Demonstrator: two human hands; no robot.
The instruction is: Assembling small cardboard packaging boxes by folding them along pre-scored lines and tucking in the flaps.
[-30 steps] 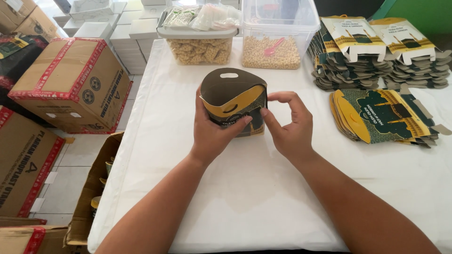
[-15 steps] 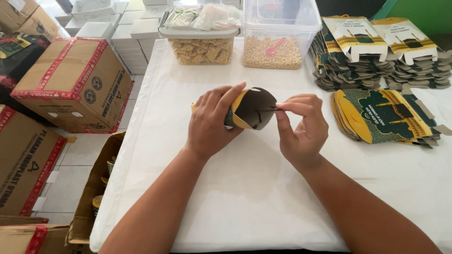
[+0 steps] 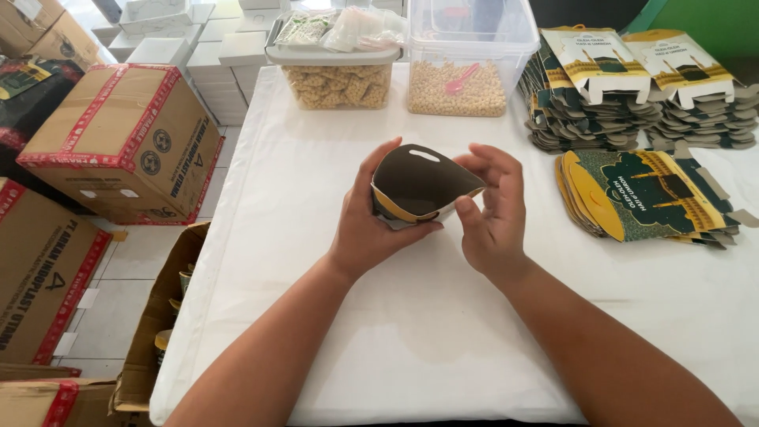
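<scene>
Since half a second ago, the dark-green-and-yellow curved cardboard carton (image 3: 423,186) has tilted, its brown inside facing up. Left hand (image 3: 371,217) cups it above the white table (image 3: 411,332); right hand (image 3: 494,209) pinches its tip. Light, creasable card, probably best gripped by edges. Beyond it stand clear plastic tubs (image 3: 466,59).

Both hands have turned the folded carton (image 3: 419,183) flatter, opening leftward.

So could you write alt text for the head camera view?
Two bare hands, left hand and right hand, hold a dark green and yellow folded cardboard carton above a white-covered table, with flat carton stacks on the right.
</scene>
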